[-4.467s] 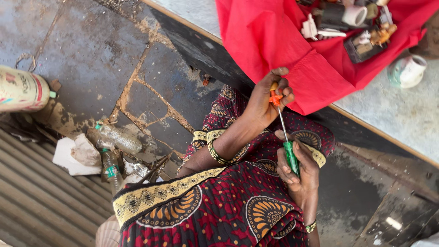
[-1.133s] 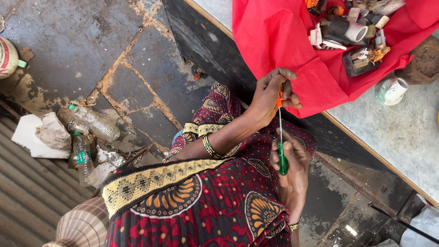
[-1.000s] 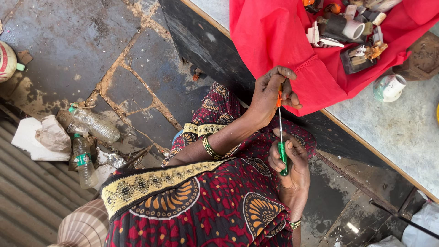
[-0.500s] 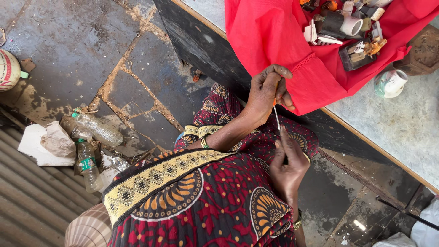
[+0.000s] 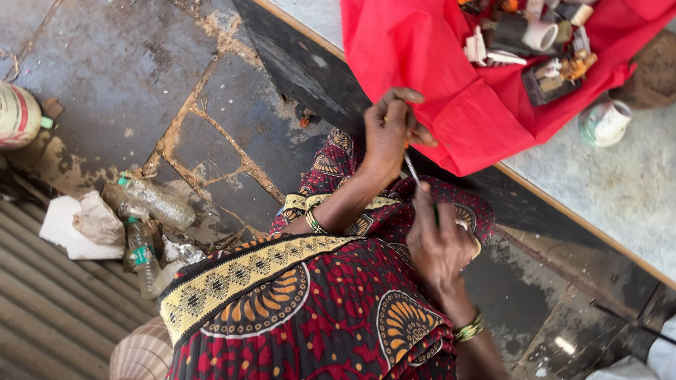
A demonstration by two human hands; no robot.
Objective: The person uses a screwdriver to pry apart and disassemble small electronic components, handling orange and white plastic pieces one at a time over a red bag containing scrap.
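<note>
**Inspector:** Start with the grip.

**Assistant:** The right hand (image 5: 440, 243) is clenched round the handle of a screwdriver (image 5: 412, 169). Only a sliver of green handle shows between the fingers. The left hand (image 5: 386, 134) is closed at the upper end of the shaft, fingertips pinched together. I cannot tell whether anything small sits at the tip, because the fingers cover it.

**Inspector:** Location of the tool?

**Assistant:** It is held in the air between the two hands, above the person's lap and just below the hanging edge of the red cloth (image 5: 436, 91). It runs slantwise, tip end up.

**Inspector:** Handling?

**Assistant:** My judgement is that it is light and stiff. The bare shaft is thin, smooth metal and likely to slip under the fingers. The handle is the thicker part and the sound place to take hold. A pinch on the shaft serves only to steady it.

**Inspector:** Appearance?

**Assistant:** It has a slim, pale metal shaft, straight, with a green handle that is mostly hidden.

**Inspector:** Surroundings?

**Assistant:** The cloth lies over the grey bench (image 5: 620, 190) and carries a heap of small parts, among them a white roll (image 5: 541, 35). A pale round piece (image 5: 604, 123) sits on the bare slab beside the cloth. Empty plastic bottles (image 5: 158, 200) lie on the stone floor (image 5: 127, 70), well apart from the hands.
</note>
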